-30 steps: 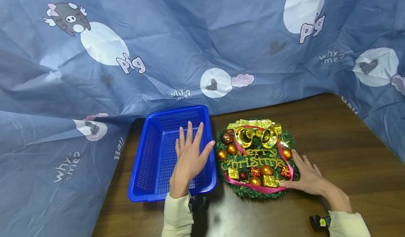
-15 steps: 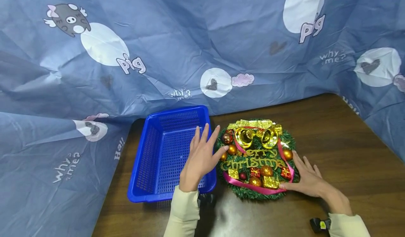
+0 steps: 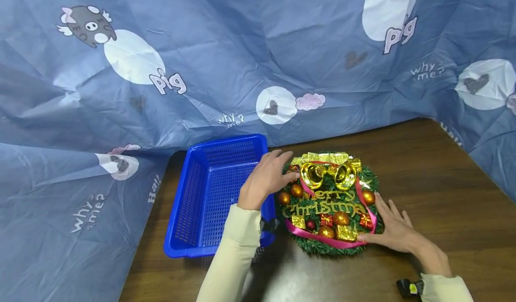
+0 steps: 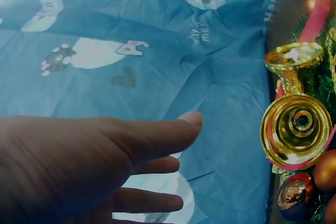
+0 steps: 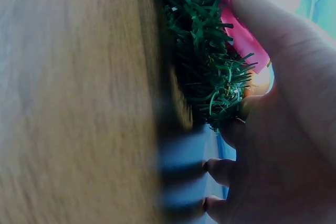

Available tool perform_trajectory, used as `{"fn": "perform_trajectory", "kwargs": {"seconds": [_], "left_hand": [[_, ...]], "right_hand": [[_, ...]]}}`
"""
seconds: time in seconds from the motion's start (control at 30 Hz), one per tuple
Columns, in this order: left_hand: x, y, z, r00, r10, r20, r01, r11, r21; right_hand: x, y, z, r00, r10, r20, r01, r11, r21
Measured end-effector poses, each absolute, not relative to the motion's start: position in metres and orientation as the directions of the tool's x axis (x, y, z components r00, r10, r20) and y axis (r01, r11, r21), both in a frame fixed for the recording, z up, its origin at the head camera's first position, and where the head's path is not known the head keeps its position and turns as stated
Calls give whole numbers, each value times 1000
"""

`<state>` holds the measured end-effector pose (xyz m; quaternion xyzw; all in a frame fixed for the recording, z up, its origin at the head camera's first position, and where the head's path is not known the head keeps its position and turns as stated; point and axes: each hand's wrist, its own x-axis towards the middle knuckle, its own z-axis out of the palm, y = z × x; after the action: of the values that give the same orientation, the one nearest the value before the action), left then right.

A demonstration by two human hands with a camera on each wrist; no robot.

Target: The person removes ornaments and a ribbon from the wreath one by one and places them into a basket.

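Note:
A green Christmas wreath (image 3: 328, 201) with gold bells (image 3: 327, 174), baubles, small gift boxes and a pink ribbon lies flat on the brown table (image 3: 435, 172). My left hand (image 3: 269, 176) reaches over the blue basket's right rim to the wreath's upper left edge, its fingertips at the greenery. The left wrist view shows its fingers (image 4: 152, 135) stretched out, holding nothing, with the bells (image 4: 296, 129) just to the right. My right hand (image 3: 393, 230) lies flat against the wreath's lower right edge, thumb on the ribbon. In the right wrist view, that hand (image 5: 283, 129) touches the needles (image 5: 210, 66).
An empty blue mesh basket (image 3: 209, 194) stands left of the wreath, touching or nearly touching it. Blue cartoon-print cloth (image 3: 242, 46) hangs behind and drapes over the table's left and right sides. A small black device (image 3: 409, 287) sits at my right wrist.
My left hand has moved right, from above the basket to the wreath's upper left edge. The right hand and the wreath have stayed put.

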<state>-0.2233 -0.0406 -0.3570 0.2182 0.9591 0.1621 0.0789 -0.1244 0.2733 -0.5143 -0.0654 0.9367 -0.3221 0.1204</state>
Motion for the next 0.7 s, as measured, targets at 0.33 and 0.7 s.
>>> {"fn": "perform_trajectory", "kwargs": {"seconds": [0.33,0.7], "left_hand": [[-251,-23,-373,-885,399,-238,330,901,282],[-268,-15,-398,-871,414,-265,375,908,186]], "right_hand": [[-124,273,-514,-966,-196,-167,-50,781,-623],[-125,274,-516,-966,-192,-171,-44,778,-627]]}}
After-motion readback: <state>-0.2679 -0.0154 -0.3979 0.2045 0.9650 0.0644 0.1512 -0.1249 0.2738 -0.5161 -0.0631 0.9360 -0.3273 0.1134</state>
